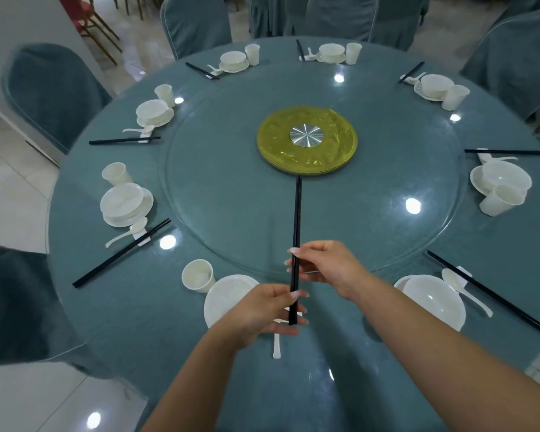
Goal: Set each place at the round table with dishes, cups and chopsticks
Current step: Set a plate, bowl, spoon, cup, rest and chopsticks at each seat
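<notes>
Head view: both hands pinch one pair of black chopsticks, left hand at the butt end, right hand higher up, tips toward the gold turntable hub. Beneath, at the table's near edge, sit a white bowl and cup.

Cool, fairly dim overhead light is reflected as small round glare spots on the glossy teal round desk. Shadows are kept soft. Strong wide-angle curvature is seen at the slightly blurred edges.
</notes>
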Demonstrator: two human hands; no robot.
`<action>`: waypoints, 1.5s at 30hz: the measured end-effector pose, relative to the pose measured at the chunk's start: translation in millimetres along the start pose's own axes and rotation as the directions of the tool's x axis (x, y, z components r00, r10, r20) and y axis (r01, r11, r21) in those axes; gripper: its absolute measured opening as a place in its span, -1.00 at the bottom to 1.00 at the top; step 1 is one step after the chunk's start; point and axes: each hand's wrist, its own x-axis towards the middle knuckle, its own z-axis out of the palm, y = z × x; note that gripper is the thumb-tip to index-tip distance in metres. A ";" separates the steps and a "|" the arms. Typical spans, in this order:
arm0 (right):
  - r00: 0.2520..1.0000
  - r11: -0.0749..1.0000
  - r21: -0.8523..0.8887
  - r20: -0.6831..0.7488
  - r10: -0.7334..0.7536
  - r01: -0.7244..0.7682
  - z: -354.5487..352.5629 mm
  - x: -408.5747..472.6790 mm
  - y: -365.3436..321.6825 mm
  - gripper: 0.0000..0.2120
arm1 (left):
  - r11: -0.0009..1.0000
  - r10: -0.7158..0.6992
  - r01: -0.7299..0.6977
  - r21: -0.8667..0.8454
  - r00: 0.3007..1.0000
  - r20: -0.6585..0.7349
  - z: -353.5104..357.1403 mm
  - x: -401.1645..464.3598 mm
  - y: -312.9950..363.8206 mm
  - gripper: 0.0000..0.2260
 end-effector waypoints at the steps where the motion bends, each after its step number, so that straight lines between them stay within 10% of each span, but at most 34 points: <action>1: 1.000 1.000 -0.023 -0.009 0.005 -0.005 1.1 -0.3 3.9 -0.82 | 1.000 -0.002 0.002 0.023 1.000 -0.021 -0.5 -0.7 -4.7 -0.80; 13: 0.974 0.904 -0.374 -0.168 0.151 -0.205 -2.6 -4.2 122.7 -0.82 | 0.998 0.053 -0.039 0.045 0.923 -0.382 -19.5 -3.7 -54.2 -0.86; 36: 0.917 0.776 -0.492 -0.270 0.294 -0.394 25.1 -20.3 158.9 -0.78 | 0.988 0.097 -0.038 0.150 0.909 -0.406 -31.7 -8.6 -73.3 -0.82; 45: 0.972 0.564 -0.792 -0.206 0.111 -0.232 30.9 -23.5 156.7 -0.82 | 0.992 0.084 -0.038 0.118 0.908 -0.410 -35.6 -6.9 -72.5 -0.85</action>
